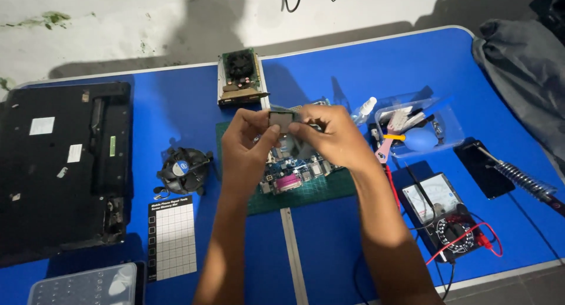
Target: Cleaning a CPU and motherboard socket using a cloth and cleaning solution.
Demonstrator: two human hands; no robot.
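Both hands, left hand (247, 141) and right hand (332, 137), pinch a processor chip (281, 120) above the motherboard (294, 171).

White labels (42, 125) on black laptop (59, 170) — gridded card (172, 237), meter dial (432, 197)

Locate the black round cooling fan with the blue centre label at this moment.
In the head view, the black round cooling fan lies on the blue table, left of the green cutting mat, between the black upturned laptop and the left hand.

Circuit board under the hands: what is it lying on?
The circuit board lies on a green mat on the blue table. Both hands cover its upper part.
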